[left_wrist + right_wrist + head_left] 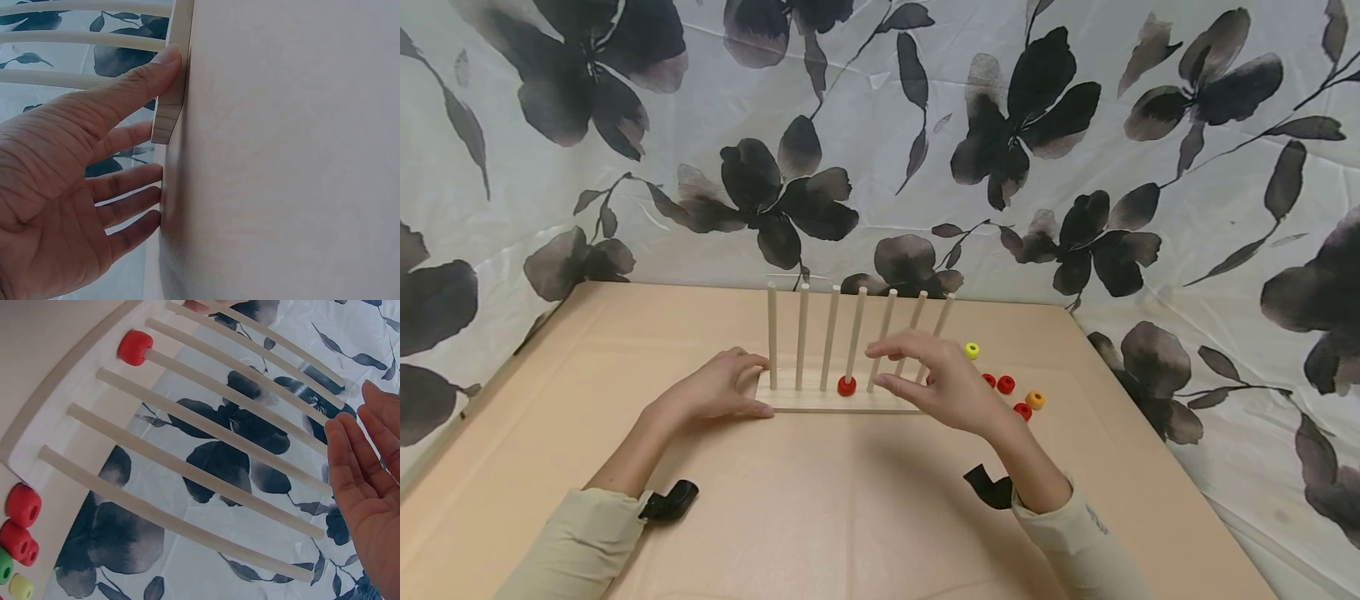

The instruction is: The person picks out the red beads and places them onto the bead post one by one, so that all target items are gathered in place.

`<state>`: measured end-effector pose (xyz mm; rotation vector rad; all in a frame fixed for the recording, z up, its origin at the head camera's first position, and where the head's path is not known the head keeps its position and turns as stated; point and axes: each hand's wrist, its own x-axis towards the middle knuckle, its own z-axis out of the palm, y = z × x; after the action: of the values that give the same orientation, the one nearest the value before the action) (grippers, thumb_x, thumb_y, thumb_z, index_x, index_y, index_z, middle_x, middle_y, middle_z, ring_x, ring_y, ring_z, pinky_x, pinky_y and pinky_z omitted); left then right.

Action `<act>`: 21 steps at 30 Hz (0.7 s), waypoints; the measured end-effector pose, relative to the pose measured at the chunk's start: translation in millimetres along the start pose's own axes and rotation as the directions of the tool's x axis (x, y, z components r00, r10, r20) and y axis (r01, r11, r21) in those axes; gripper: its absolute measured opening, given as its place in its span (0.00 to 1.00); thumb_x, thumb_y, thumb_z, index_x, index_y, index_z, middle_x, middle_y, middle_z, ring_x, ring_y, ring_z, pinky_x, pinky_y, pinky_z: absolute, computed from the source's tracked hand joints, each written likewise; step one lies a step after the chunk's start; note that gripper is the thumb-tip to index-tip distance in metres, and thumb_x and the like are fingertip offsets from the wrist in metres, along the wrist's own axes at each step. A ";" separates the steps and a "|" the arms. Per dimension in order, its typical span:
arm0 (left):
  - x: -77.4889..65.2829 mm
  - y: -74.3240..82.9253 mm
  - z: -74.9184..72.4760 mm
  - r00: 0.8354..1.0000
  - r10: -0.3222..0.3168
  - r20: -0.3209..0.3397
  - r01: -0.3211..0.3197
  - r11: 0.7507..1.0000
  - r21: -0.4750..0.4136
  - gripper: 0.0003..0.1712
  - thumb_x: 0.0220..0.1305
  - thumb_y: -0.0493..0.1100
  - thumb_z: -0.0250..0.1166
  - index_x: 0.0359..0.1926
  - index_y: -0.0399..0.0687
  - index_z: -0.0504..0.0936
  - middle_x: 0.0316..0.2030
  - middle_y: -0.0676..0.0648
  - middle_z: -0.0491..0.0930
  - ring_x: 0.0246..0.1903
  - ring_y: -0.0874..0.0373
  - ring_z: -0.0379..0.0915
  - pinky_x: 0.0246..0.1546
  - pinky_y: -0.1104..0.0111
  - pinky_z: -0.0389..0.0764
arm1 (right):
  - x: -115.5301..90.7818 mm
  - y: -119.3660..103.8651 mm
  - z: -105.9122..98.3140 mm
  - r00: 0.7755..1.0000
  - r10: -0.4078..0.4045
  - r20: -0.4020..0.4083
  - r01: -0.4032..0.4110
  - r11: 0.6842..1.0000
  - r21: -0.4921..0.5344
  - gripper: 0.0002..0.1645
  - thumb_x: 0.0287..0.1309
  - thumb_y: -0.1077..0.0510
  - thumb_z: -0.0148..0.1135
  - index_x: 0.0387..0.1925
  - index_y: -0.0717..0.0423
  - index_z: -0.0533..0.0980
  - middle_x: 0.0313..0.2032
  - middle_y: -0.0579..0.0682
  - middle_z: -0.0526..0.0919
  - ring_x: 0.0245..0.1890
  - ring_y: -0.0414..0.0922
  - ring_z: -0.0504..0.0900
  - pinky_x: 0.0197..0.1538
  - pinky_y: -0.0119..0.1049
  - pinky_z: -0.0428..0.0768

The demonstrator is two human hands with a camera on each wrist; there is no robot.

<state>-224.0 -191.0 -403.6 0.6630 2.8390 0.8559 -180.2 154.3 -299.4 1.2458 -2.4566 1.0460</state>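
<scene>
Across the upper part of the head view hangs a pale cloth [880, 167] printed with dark flowers, behind a light tan table [842, 517] that fills the lower middle. A wooden rack [811, 403], the thing being handled, stands upright just below the centre of the frame, seven thin pegs [801, 342] rising in a row from its base. The hands are apart from each other. Left of centre, the left hand [718, 387] pinches the rack's end, thumb on the front edge and index finger behind. Right of centre, the right hand [951, 383] hovers before the right-hand pegs, thumb and fingertips separated with nothing between them. One red bead [847, 387] sits at the foot of the fourth peg. Right of the rack lie loose red beads [1006, 384], an orange bead [1032, 402] and a yellow bead [972, 356]; a green bead [4, 562] shows at the lower left of the right wrist view.
</scene>
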 end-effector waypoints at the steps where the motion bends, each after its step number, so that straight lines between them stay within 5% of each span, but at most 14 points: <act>1: -0.2 0.0 0.0 1.000 0.001 -0.001 -0.001 1.000 0.001 0.45 0.51 0.58 0.81 0.64 0.38 0.77 0.58 0.31 0.74 0.61 0.32 0.67 0.62 0.38 0.69 | -1.7 0.9 0.5 1.000 0.011 0.003 -0.011 1.000 0.001 0.20 0.60 0.62 0.74 0.54 0.53 0.83 0.51 0.46 0.86 0.49 0.43 0.82 0.45 0.37 0.83; 21: -0.1 -4.8 2.7 1.000 -0.014 -0.008 0.014 1.000 0.006 0.47 0.51 0.59 0.80 0.65 0.39 0.76 0.58 0.32 0.73 0.62 0.33 0.67 0.63 0.38 0.68 | -29.5 18.2 13.1 0.990 0.124 0.066 -0.125 0.992 0.011 0.21 0.60 0.60 0.74 0.55 0.51 0.82 0.52 0.42 0.85 0.52 0.42 0.82 0.55 0.40 0.83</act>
<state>-225.2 -193.3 -408.6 0.6414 2.8507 0.8497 -173.9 171.4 -331.8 1.1619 -2.6098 1.0725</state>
